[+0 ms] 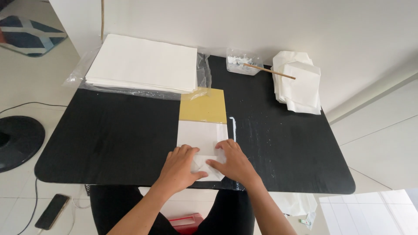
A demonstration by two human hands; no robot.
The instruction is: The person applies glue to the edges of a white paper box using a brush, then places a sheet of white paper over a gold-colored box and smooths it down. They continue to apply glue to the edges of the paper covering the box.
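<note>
A white sheet of paper (201, 134) lies on a yellow board (203, 106) near the front edge of the black table (109, 139). Its near end is folded up into a flap (204, 165). My left hand (179, 167) lies flat on the left side of the fold, thumb across the flap. My right hand (230, 161) presses on the right side, fingers pointing left over the flap. Both hands touch the paper without gripping it.
A large stack of white sheets (143, 63) on clear plastic sits at the back left. A clear tub of white paste (243, 62) with a wooden stick (270, 71) stands at the back. Folded white papers (300, 85) are piled at the back right. A white paste streak (233, 126) marks the table. A phone (52, 211) lies on the floor.
</note>
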